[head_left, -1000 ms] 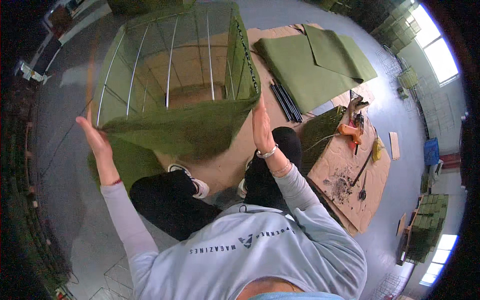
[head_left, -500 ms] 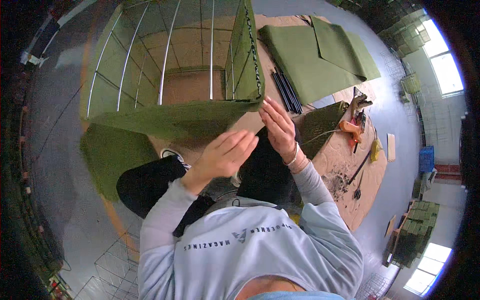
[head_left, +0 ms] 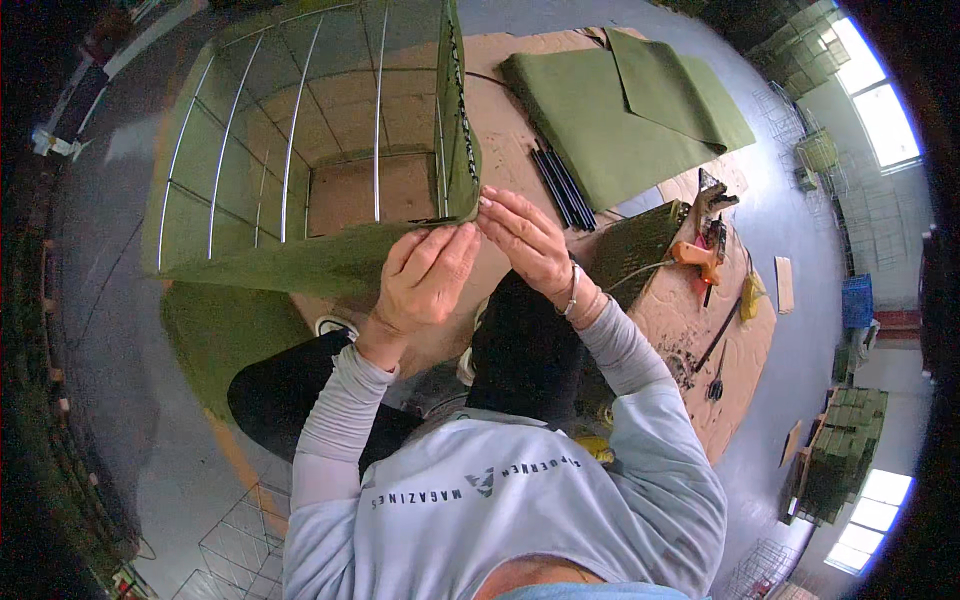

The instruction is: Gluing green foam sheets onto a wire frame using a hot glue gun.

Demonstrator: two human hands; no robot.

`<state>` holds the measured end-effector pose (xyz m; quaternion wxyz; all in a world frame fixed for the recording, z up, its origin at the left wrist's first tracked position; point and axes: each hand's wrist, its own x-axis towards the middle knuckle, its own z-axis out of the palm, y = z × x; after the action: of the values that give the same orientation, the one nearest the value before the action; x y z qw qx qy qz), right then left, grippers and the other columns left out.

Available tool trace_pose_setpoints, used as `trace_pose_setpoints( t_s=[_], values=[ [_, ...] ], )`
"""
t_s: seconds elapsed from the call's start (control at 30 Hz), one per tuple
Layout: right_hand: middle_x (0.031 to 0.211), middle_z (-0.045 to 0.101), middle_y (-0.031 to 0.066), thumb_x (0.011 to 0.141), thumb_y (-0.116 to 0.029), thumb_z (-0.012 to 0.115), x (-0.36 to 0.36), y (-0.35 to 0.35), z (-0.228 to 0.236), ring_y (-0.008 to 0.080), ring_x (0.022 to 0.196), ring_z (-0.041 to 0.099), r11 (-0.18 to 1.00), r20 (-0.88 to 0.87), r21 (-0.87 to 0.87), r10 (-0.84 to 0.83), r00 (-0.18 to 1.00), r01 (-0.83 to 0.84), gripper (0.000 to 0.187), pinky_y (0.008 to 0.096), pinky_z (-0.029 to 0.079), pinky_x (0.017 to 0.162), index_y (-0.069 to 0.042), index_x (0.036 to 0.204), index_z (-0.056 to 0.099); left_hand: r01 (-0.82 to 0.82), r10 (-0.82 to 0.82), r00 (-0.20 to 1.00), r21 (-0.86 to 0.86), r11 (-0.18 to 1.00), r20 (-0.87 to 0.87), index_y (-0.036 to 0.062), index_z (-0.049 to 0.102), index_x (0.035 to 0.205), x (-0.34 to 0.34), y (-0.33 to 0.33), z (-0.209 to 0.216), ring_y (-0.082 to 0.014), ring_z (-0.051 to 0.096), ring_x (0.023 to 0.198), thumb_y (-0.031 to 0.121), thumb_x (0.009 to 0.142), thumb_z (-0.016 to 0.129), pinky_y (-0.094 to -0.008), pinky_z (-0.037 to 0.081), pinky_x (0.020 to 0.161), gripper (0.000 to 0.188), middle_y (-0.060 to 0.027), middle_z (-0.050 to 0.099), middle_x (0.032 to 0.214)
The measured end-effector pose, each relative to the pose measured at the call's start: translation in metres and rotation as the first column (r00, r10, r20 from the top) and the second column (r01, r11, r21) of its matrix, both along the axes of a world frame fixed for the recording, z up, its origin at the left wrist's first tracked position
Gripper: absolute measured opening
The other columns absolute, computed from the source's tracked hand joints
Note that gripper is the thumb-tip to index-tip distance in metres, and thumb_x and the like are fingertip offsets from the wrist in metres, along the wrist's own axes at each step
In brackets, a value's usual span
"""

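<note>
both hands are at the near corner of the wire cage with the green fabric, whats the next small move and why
Probably pull the green fabric snug over the near corner of the wire cage. The left hand lies on the fabric edge there, the right hand pinches at the same corner, and the near panel hangs loose and slanted below the frame.

1. The left hand [head_left: 425, 275] and right hand [head_left: 525, 240] meet at frame centre, pinching the corner of green fabric [head_left: 300, 265] on a wire cage [head_left: 300, 150].
2. Folded green cloth [head_left: 620, 110] lies upper right.
3. An orange tool [head_left: 695, 255] sits right of centre on cardboard [head_left: 730, 340].
</note>
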<state>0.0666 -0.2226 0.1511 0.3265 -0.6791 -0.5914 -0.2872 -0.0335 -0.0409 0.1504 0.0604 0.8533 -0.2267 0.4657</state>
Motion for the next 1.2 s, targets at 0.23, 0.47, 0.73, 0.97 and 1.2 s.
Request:
trace_pose_setpoints(
  t_s=[0.23,0.47,0.73,0.97,1.2],
  values=[
    [0.117,0.06,0.0196,0.075,-0.007,0.063,0.007,0.006,0.006,0.0373,0.112,0.058,0.999,0.003,0.014,0.049,0.999,-0.049,0.036,0.0434,0.051,0.092,0.008,0.108,0.062,-0.053,0.054,0.998,-0.045,0.998,0.02,0.0041,0.072,0.099,0.008,0.004,0.002,-0.02,0.061,0.096,0.01,0.078,0.066,-0.0357,0.044,0.084,0.023,-0.0046,0.064,0.11],
    [0.111,0.062,0.0186,0.07,-0.001,0.073,0.019,0.013,0.031,0.0339,0.109,0.06,0.985,-0.067,-0.126,0.111,0.992,-0.119,0.033,0.0411,0.053,0.089,0.008,0.1,0.063,-0.104,0.098,0.992,-0.072,0.992,-0.084,0.0029,0.069,0.104,0.004,0.002,0.016,-0.0191,0.062,0.094,0.011,0.078,0.065,-0.0336,0.039,0.08,0.027,-0.0054,0.064,0.109],
    [0.109,0.063,0.0198,0.077,-0.005,0.065,0.044,0.012,0.065,0.0352,0.11,0.059,0.824,-0.192,-0.42,0.33,0.924,-0.381,0.025,0.0444,0.044,0.103,0.007,0.099,0.06,-0.043,-0.059,0.901,-0.224,0.974,-0.429,0.0036,0.064,0.087,0.014,0.003,0.05,-0.0248,0.057,0.085,0.006,0.074,0.065,-0.0371,0.042,0.078,0.014,-0.0075,0.06,0.087],
    [0.091,0.061,0.0173,0.082,-0.009,0.059,0.06,0.025,0.083,0.0342,0.092,0.06,0.582,-0.326,-0.672,0.323,0.889,-0.458,0.016,0.0428,0.05,0.084,0.002,0.094,0.061,-0.016,-0.317,0.636,-0.422,0.906,-0.704,-0.0005,0.067,0.084,0.039,0.023,0.06,-0.0349,0.061,0.077,0.012,0.076,0.07,-0.043,0.046,0.069,0.015,-0.0194,0.062,0.08],
    [0.094,0.062,0.0167,0.089,-0.019,0.057,0.047,0.023,0.084,0.0327,0.093,0.061,0.512,-0.328,-0.78,0.156,0.932,-0.36,0.021,0.0397,0.05,0.083,-0.001,0.101,0.063,0.009,-0.393,0.436,-0.433,0.901,-0.809,-0.0071,0.063,0.076,0.046,0.017,0.075,-0.0438,0.06,0.078,0.006,0.072,0.07,-0.0468,0.046,0.065,0.015,-0.0278,0.059,0.08]
  ],
)
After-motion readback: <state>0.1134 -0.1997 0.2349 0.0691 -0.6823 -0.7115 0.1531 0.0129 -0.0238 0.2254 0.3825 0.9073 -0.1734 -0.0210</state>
